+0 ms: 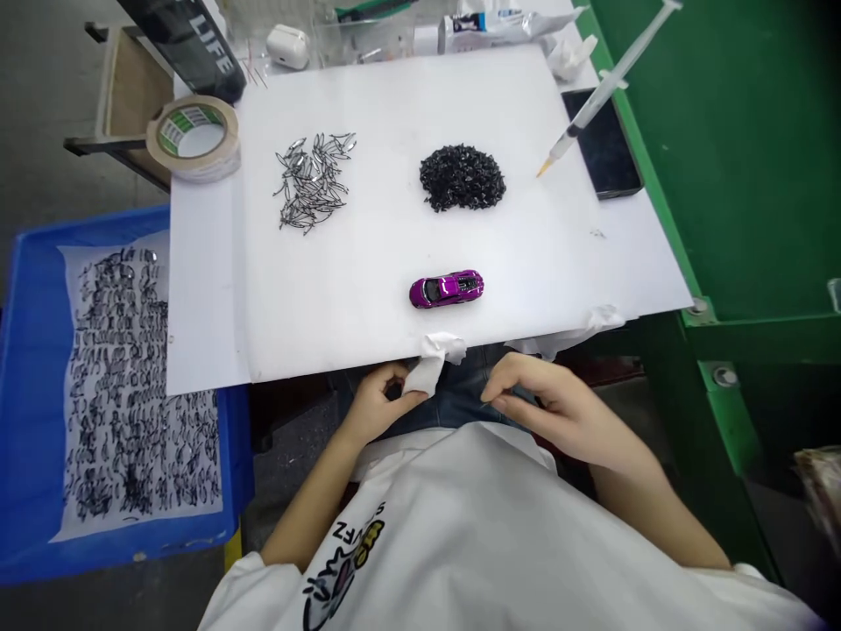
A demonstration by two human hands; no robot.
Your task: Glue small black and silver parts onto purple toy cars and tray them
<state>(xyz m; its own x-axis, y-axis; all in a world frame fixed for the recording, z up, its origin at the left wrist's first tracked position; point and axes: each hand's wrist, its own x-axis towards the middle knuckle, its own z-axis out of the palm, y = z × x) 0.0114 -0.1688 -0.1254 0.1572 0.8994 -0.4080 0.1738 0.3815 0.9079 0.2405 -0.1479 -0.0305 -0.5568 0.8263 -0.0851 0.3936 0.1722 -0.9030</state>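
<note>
My left hand (pixel 378 403), at the front edge of the white board (pixel 368 315), pinches a white tissue (pixel 428 368) between thumb and fingers. To its right, my right hand (pixel 555 403) is held over my lap with thumb and index finger pressed close together. A tiny sliver shows at those fingertips, too small to name. On the board just beyond my hands lies a purple toy car (pixel 447 289). Behind it is a pile of small black pieces (pixel 462 178). Thin clear, dark-edged pieces (pixel 312 180) are scattered to the left.
A syringe (pixel 591 105) with an orange tip leans over a black phone (pixel 603 145) at right. Masking tape (pixel 194 136) and a dark bottle (pixel 190 48) stand at left. A blue crate (pixel 32 394) holds a sheet covered with pieces. An earbud case (pixel 287 46) sits at the back.
</note>
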